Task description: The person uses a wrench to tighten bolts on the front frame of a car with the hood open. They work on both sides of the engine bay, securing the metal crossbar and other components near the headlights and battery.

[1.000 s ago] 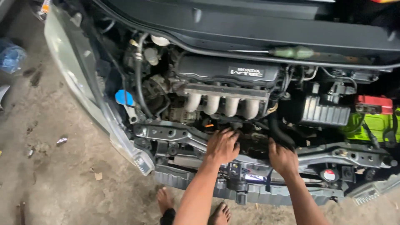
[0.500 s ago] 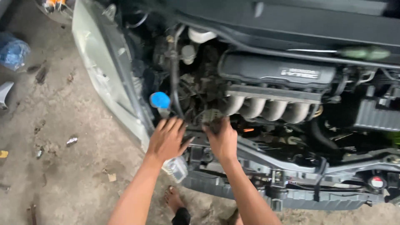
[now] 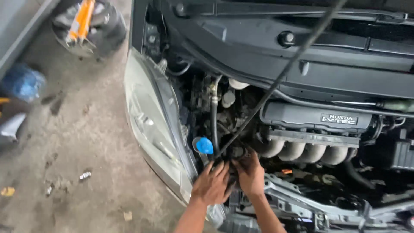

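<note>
A: What are the hands on?

B: Both sit low at the front left corner of the open engine bay, just below the round blue plastic filler cap and beside the clear curved headlight. The left hand and right hand press side by side on a dark, grimy metal part at the foot of the thin black hood prop rod.

A: How would that part handle?

B: My guess: rigid and heavy, fixed into the engine, and greasy enough to be slippery. It would best be taken from both sides, low on its body, clear of the black rubber hose just above.

A: And the grip?

B: The left hand's fingers are spread and laid flat against it, not clamped. The right hand's fingers curl over the top, but their tips are hidden, so I cannot tell whether that grip is closed on anything.

A: Anything else nearby?

B: The silver ribbed intake manifold lies to the right.
</note>
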